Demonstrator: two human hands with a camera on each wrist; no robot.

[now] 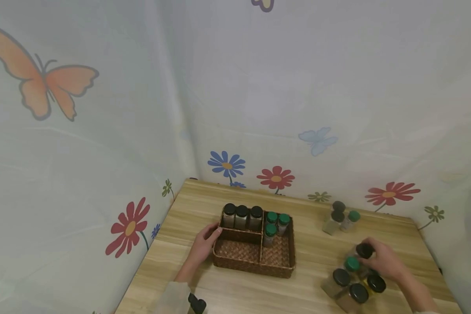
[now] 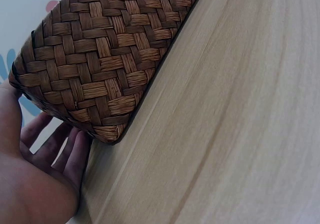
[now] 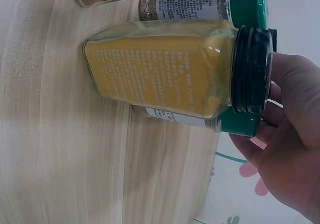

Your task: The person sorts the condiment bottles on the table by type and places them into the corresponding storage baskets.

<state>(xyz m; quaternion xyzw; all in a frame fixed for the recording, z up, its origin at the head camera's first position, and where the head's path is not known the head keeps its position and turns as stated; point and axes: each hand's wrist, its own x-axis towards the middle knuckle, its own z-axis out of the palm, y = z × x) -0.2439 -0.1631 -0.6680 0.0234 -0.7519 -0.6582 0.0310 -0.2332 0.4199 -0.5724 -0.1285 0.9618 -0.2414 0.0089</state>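
Hands (image 1: 205, 243) (image 1: 384, 260) on woven basket (image 1: 255, 268), glass jar (image 1: 364, 250)

One woven basket (image 1: 253, 269) has three compartments. Its back-left compartment holds three black-capped jars (image 1: 241, 219); its right compartment holds three green-capped jars (image 1: 270, 237). Right of the basket, toward the back, stand two black-capped jars (image 1: 332, 224) and one green-capped jar (image 1: 349, 224). Right of the basket, toward the front, stand four black-capped jars (image 1: 333, 285) and at least one green-capped jar (image 1: 352, 264), partly hidden. Two hands show: the left hand (image 1: 202, 244) at the basket, the right hand (image 1: 383, 260) right of it.

Head camera above, facing forward-down; wrist close-ups share with it basket (image 2: 100, 59) (left), yellow jar (image 3: 155, 69) (right).
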